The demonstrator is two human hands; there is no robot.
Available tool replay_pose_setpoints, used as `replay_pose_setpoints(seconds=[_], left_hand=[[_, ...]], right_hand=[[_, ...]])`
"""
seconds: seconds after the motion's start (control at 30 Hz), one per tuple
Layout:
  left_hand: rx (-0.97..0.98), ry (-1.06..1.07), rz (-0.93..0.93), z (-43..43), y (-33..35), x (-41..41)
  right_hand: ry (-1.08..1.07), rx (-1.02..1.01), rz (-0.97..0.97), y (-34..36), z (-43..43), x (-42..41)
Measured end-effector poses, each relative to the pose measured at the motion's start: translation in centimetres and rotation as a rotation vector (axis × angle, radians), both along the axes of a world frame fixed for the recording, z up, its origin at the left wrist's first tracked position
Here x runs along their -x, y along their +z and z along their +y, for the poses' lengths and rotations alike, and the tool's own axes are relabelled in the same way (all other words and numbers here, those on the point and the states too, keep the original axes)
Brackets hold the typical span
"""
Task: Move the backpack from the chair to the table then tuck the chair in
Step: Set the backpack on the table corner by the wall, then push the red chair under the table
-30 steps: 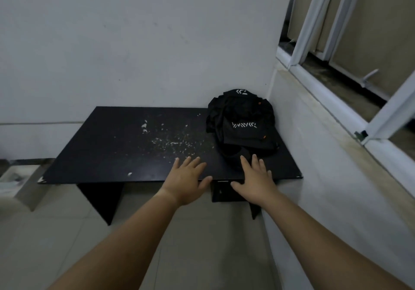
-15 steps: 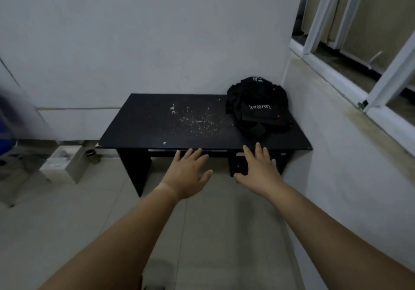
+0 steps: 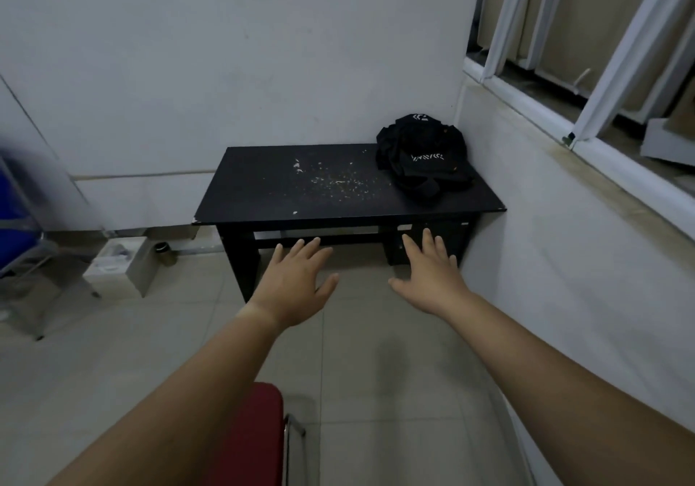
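A black backpack point(image 3: 425, 156) with white lettering lies slumped on the right end of a low black table point(image 3: 270, 192), against the corner of the walls. My left hand point(image 3: 297, 282) and my right hand point(image 3: 430, 275) hover in the air in front of the table, palms down, fingers spread, holding nothing. Both are well short of the table's front edge. At the bottom of the view, under my left forearm, shows the red seat of a chair point(image 3: 255, 433) with a chrome frame; most of it is out of view.
White crumbs are scattered on the table's middle. A white wall stands behind the table, and a wall with a window point(image 3: 586, 53) to the right. At the left are a blurred blue chair point(image 3: 18, 222) and a small box point(image 3: 120, 263) on the tiled floor.
The view has pulled back from the table. My hands, once at the table's edge near the backpack, are now farther from it. The red chair seat has come into view below.
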State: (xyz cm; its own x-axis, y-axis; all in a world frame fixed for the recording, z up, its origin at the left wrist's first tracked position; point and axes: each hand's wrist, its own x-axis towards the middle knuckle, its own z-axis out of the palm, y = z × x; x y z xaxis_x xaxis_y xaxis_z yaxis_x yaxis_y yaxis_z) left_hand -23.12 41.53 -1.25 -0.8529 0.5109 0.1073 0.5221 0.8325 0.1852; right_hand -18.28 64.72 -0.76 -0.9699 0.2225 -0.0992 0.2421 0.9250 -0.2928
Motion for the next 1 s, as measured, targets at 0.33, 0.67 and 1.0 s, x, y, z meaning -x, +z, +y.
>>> replay_pose_setpoints(seconds=[0.33, 0.67, 1.0], left_hand=[[0.011, 0.011, -0.103, -19.4, -1.6, -10.1], [0.039, 0.008, -0.152, -32.3, -3.8, -16.6], [0.097, 0.040, -0.352, -40.7, -9.8, -22.5]], right_hand=[[-0.043, 0.008, -0.036, -2.2, -18.2, -9.5], [0.066, 0.075, -0.097, -4.3, -33.2, -16.7], [0.224, 0.150, -0.269, -10.6, -41.2, -22.2]])
